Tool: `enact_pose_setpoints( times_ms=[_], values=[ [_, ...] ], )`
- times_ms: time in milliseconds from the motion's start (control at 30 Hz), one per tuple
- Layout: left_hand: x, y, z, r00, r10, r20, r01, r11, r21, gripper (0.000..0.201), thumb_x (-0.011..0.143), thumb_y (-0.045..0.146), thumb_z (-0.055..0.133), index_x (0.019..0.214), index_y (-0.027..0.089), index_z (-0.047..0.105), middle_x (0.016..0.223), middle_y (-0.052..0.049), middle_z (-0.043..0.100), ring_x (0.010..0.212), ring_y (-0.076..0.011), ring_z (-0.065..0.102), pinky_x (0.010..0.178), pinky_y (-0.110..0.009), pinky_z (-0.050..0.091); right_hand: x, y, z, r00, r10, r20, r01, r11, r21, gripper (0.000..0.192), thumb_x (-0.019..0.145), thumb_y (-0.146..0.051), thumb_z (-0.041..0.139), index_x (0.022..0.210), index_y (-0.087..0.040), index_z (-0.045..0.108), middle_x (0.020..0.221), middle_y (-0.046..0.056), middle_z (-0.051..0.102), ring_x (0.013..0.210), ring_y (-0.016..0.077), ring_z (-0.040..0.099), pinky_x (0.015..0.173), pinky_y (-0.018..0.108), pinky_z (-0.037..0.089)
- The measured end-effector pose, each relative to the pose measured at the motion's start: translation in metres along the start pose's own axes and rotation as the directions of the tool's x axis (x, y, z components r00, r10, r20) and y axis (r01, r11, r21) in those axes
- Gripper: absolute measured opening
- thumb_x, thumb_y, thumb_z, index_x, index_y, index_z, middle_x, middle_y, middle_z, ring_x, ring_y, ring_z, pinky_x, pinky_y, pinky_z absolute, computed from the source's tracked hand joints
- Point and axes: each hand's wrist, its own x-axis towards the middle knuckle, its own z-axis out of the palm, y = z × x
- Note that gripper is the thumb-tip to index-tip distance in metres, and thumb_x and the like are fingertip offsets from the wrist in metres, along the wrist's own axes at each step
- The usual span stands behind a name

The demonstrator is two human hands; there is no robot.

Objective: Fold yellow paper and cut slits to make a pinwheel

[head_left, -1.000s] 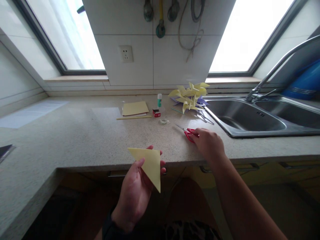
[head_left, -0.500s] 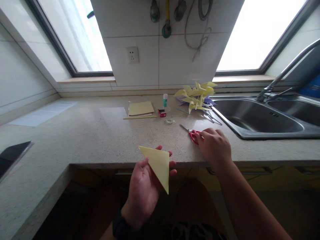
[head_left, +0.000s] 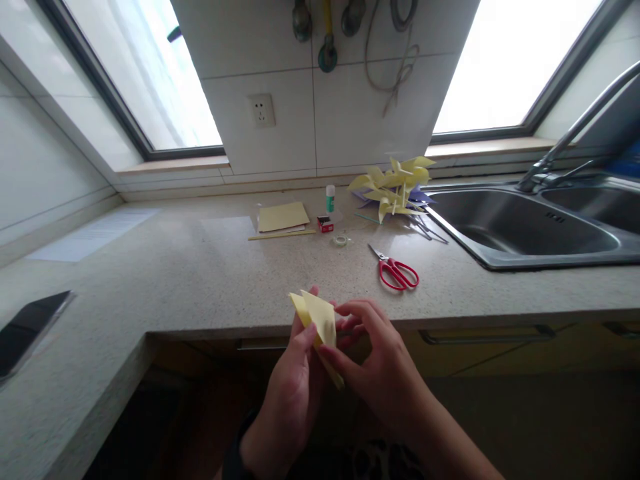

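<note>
Folded yellow paper (head_left: pixel 318 320): pinched between left hand (head_left: pixel 293 393) and right hand (head_left: pixel 377 370), steadying fold (edges aligned). Red scissors (head_left: pixel 397 272): 1 o'clock, untouched.

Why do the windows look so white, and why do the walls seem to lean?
Head view: both windows are blown out to plain white, so nothing outside shows. That backlight leaves the left hand, the right hand and the yellow paper they hold rather dim. The wide lens bends the window frames and the counter edge. The red scissors look sharp enough.
</note>
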Motion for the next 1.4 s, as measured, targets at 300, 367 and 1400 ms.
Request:
enact_pose_setpoints(
  times_ms=[300,367,1400],
  values=[
    [-0.003,0.000,-0.008,0.998,0.018,-0.059,-0.014,0.998,0.068,0.060,0.089,0.029,0.071,0.145,0.026,0.049,0.118,-0.008,0.074,0.108,-0.0260,0.070,0.093,-0.036,0.054,-0.009,0.006,-0.010,0.978,0.210,0.000,-0.199,0.928,0.314,0.018,0.093,-0.040,0.063,0.092,-0.022,0.066,0.082,0.003,0.071,0.074,0.0185,0.069,0.067,0.032,0.058],
    [-0.004,0.001,-0.006,0.997,0.017,-0.073,-0.011,0.996,0.088,0.049,0.088,0.031,0.072,0.135,0.025,0.060,0.110,-0.008,0.076,0.104,-0.0280,0.071,0.086,-0.037,0.057,-0.009,0.007,-0.012,0.962,0.272,-0.016,-0.243,0.884,0.399,0.022,0.091,-0.043,0.066,0.087,-0.021,0.065,0.079,0.003,0.071,0.070,0.0186,0.069,0.063,0.031,0.058],
    [0.002,0.010,-0.038,0.990,0.112,-0.088,-0.064,0.903,0.424,0.026,0.076,0.032,0.086,0.087,0.011,0.076,0.076,-0.009,0.078,0.060,-0.0171,0.070,0.057,-0.025,0.055,-0.012,0.015,-0.065,0.977,-0.174,0.124,0.197,0.958,-0.209,0.042,0.085,-0.029,0.074,0.124,-0.031,0.058,0.125,0.008,0.051,0.110,0.0244,0.056,0.093,0.042,0.052]
  ],
)
